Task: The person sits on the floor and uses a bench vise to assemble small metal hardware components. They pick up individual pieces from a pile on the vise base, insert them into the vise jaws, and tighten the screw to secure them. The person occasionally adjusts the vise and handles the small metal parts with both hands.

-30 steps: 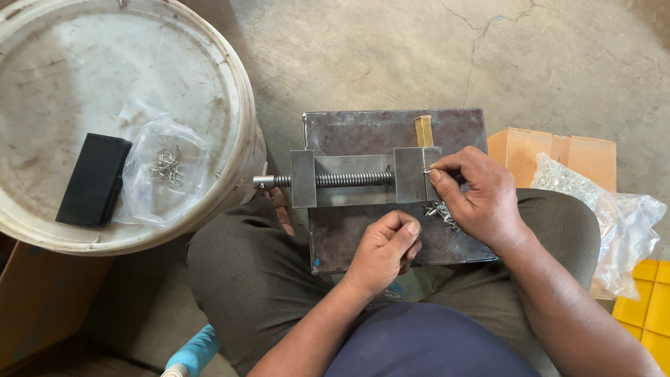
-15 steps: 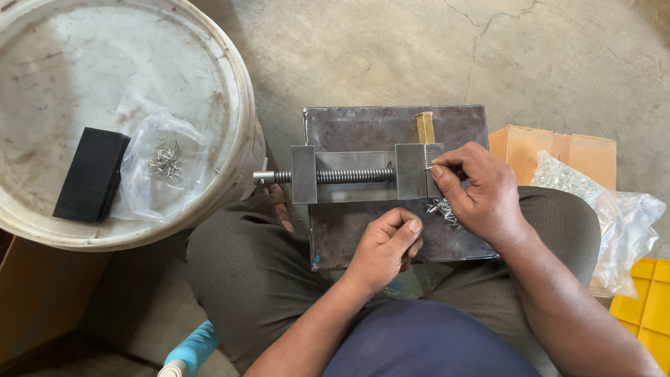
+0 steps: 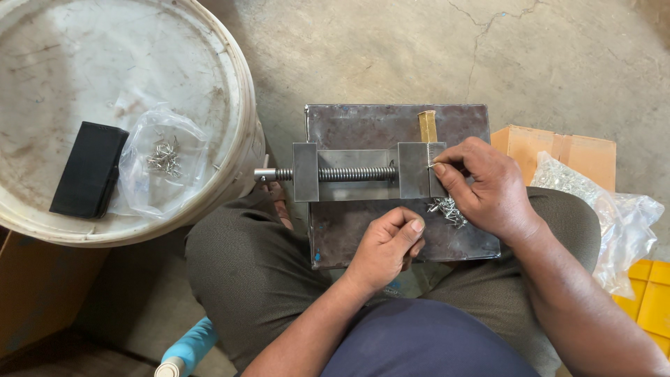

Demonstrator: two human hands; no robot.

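Observation:
A dark steel plate (image 3: pixel 363 126) rests on my lap and carries a small metal vise (image 3: pixel 363 172) with a threaded screw. My right hand (image 3: pixel 485 188) pinches a small metal pin at the right jaw of the vise. A little heap of shiny pins (image 3: pixel 447 209) lies on the plate just under that hand. My left hand (image 3: pixel 387 248) is curled into a loose fist on the plate's near edge, and nothing shows in it. A short brass-coloured piece (image 3: pixel 427 126) stands behind the right jaw.
A big white drum lid (image 3: pixel 84 70) at the left holds a black box (image 3: pixel 89 169) and a clear bag of pins (image 3: pixel 162 159). At the right sit a cardboard box (image 3: pixel 558 148), a clear plastic bag of parts (image 3: pixel 614 209) and a yellow crate (image 3: pixel 645 297). Concrete floor lies beyond.
Almost nothing differs. My right hand stays pinched at the right jaw and the left fist stays on the plate edge.

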